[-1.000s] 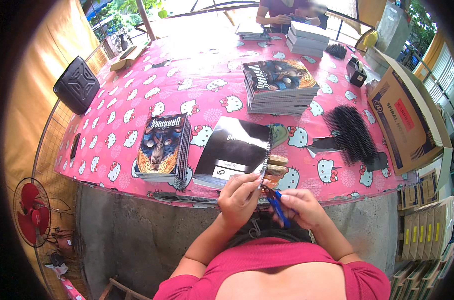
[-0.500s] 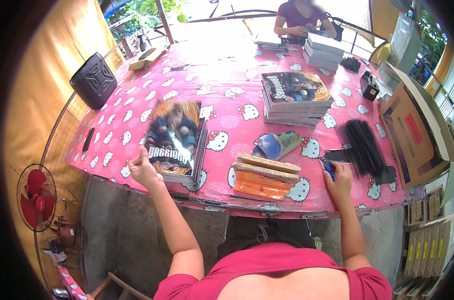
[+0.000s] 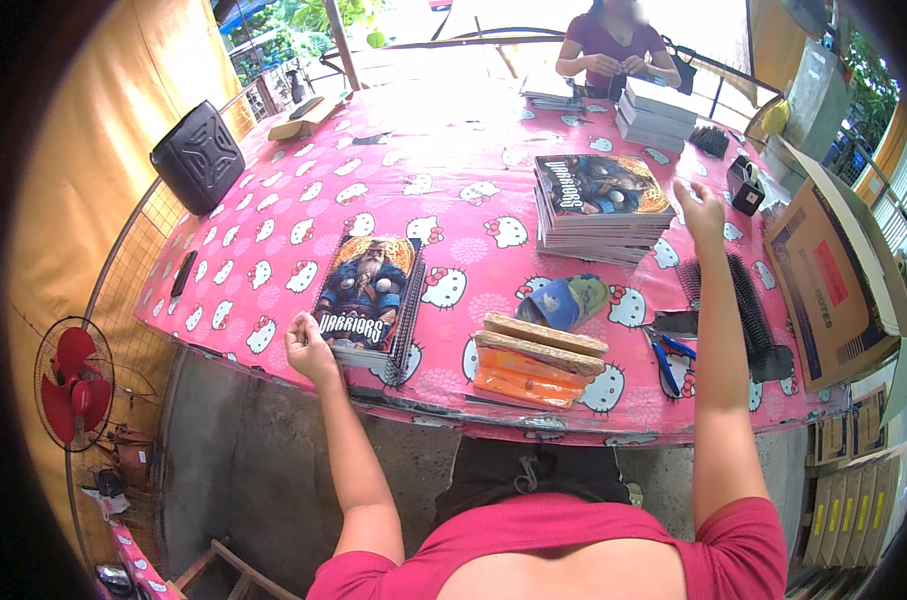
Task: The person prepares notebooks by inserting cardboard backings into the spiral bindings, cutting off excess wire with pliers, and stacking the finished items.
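A stack of spiral notebooks (image 3: pixel 368 290) with an illustrated cover lies on the left side of the table. Beside its near left corner is my left hand (image 3: pixel 311 348), its fingers curled in and nothing visible between them. My right hand (image 3: pixel 701 208) reaches out at the right edge of a taller stack of printed books (image 3: pixel 601 205), fingers apart and holding nothing. Blue-handled pliers (image 3: pixel 665 362) lie on the table near my right forearm. Black plastic binding coils (image 3: pixel 741 315) lie in a bundle, partly covered by that forearm.
An orange-wrapped block with wooden slats (image 3: pixel 536 365) and a blue printed cylinder (image 3: pixel 565 302) stand mid-table. To the right are an open cardboard box (image 3: pixel 828 280) and a black tape dispenser (image 3: pixel 744 185). Across the table, a person (image 3: pixel 615 50) sits behind book piles (image 3: pixel 655 115).
My right hand has let go of the pliers and moved forward to the taller stack. My left hand has released the top notebook's corner, which now rests flat on its stack.
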`<state>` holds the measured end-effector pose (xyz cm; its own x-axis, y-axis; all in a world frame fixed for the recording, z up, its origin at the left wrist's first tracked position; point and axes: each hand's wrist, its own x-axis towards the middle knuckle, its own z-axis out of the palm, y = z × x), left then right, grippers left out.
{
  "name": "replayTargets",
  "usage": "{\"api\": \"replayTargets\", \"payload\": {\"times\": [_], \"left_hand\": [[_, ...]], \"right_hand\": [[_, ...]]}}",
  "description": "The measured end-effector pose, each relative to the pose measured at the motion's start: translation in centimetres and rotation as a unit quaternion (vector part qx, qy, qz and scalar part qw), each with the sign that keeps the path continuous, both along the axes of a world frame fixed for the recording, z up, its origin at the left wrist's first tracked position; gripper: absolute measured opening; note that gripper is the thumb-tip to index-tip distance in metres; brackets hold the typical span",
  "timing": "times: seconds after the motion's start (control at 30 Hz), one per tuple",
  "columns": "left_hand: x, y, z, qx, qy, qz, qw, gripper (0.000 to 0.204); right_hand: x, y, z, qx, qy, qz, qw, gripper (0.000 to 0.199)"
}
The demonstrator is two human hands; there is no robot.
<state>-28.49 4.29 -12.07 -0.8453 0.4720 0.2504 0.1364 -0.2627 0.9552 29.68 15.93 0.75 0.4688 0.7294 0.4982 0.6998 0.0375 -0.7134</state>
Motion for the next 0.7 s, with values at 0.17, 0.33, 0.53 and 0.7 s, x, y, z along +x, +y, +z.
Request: {"api": "replayTargets", "payload": {"times": [0.17, 0.33, 0.53, 0.7], "left_hand": [[2.0, -1.2, 3.6, -0.085, 0.071, 0.03, 0.993, 0.028], [9.7, -1.5, 10.2, 0.01, 0.088, -0.159, 0.983, 0.045], [20.9, -1.5, 13.9, 0.093, 0.053, -0.393, 0.913, 0.054], [22.0, -3.2, 16.4, 0.025, 0.022, -0.531, 0.847, 0.023]], "right_hand": [[0.4, 3.1, -0.1, -0.247, 0.252, 0.165, 0.921, 0.047], [3.0, 2.2, 1.1, -0.11, -0.243, -0.011, 0.964, 0.03], [-6.7, -10.9, 2.6, 0.156, -0.065, 0.131, 0.977, 0.013], [-12.3, -21.3, -0.4, 0.004, 0.276, 0.418, 0.865, 0.026]]}}
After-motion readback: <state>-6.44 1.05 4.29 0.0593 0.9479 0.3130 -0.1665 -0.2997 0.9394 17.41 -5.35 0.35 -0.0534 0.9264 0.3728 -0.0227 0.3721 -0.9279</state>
